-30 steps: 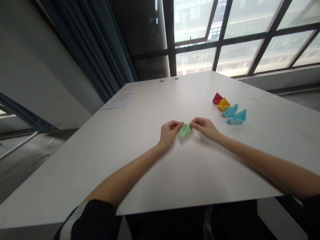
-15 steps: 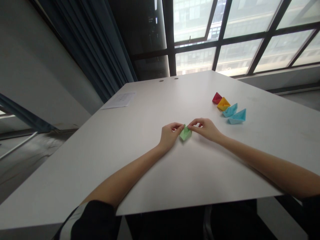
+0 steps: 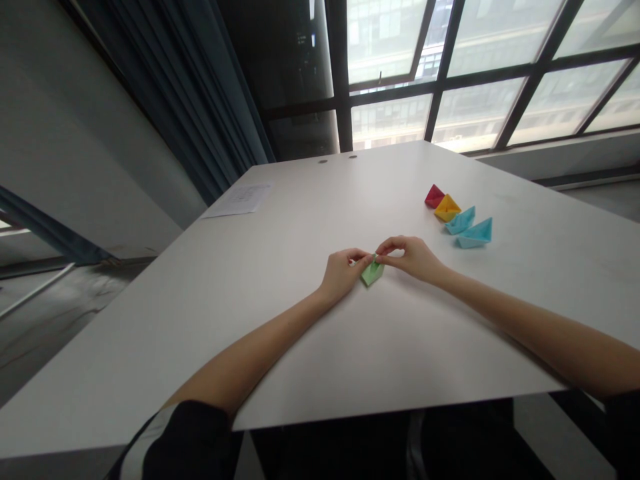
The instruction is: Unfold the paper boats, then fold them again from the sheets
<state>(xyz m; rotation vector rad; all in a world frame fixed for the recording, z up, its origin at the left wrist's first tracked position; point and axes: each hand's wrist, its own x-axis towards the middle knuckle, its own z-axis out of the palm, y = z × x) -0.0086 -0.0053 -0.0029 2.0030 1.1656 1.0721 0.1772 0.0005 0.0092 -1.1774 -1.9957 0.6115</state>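
A small light-green paper boat (image 3: 372, 274) is held between my hands over the middle of the white table. My left hand (image 3: 345, 272) pinches its upper left part between thumb and fingers. From the other side, my right hand (image 3: 407, 258) grips its upper right edge with thumb and forefinger. The fingertips of both hands almost meet at the top and hide part of the folds. Off to the right of my right hand stand more folded boats: a red one (image 3: 434, 196), a yellow one (image 3: 447, 209), a light-blue one (image 3: 461, 221) and another light-blue one (image 3: 475, 234).
The white table (image 3: 300, 360) spreads out on all sides of my hands. Printed paper (image 3: 239, 200) lies near its far left edge. Two round dark spots mark the far end. Behind are a blue curtain (image 3: 200, 100) and large windows (image 3: 390, 120).
My left hand has shifted slightly right, its fingertips closer to those of my right hand. The green boat's top looks more drawn together. The other boats have not moved.
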